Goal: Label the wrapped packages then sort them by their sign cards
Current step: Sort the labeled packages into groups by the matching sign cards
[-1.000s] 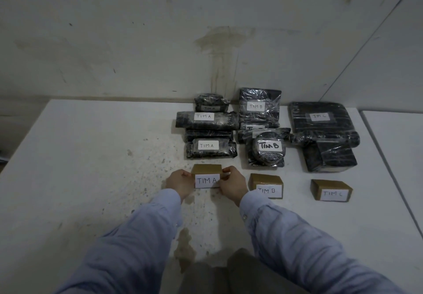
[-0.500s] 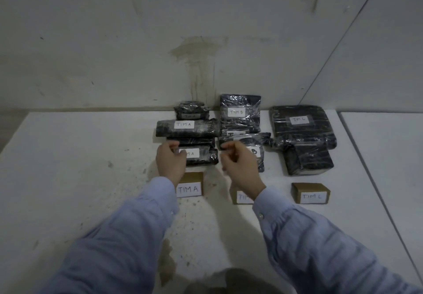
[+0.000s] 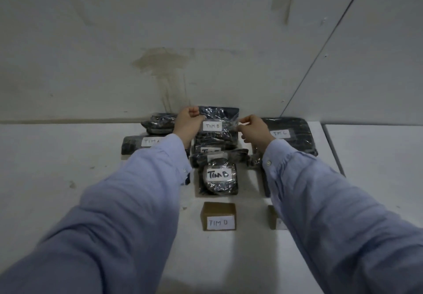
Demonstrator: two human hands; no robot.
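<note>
Black plastic-wrapped packages lie in three groups against the wall. My left hand (image 3: 188, 122) grips the left edge of the rear TIM B package (image 3: 219, 119). My right hand (image 3: 251, 129) pinches its right edge. In front of it lies a round TIM B package (image 3: 218, 176). A brown TIM B sign card (image 3: 218, 217) stands nearer to me. A TIM A package (image 3: 137, 143) lies at the left, partly behind my left sleeve. A TIM C package (image 3: 290, 133) lies at the right. My right sleeve hides most of the TIM C sign card (image 3: 272, 217).
The packages rest on a white table (image 3: 68, 179) that meets a stained wall (image 3: 164, 69) at the back. A second white surface (image 3: 377, 168) adjoins on the right across a narrow seam. The TIM A sign card is hidden under my left arm.
Both hands left the TIM A sign card, rose over the packages and reached to the back, where they took hold of the rear TIM B package. The view shifted closer and to the right.
</note>
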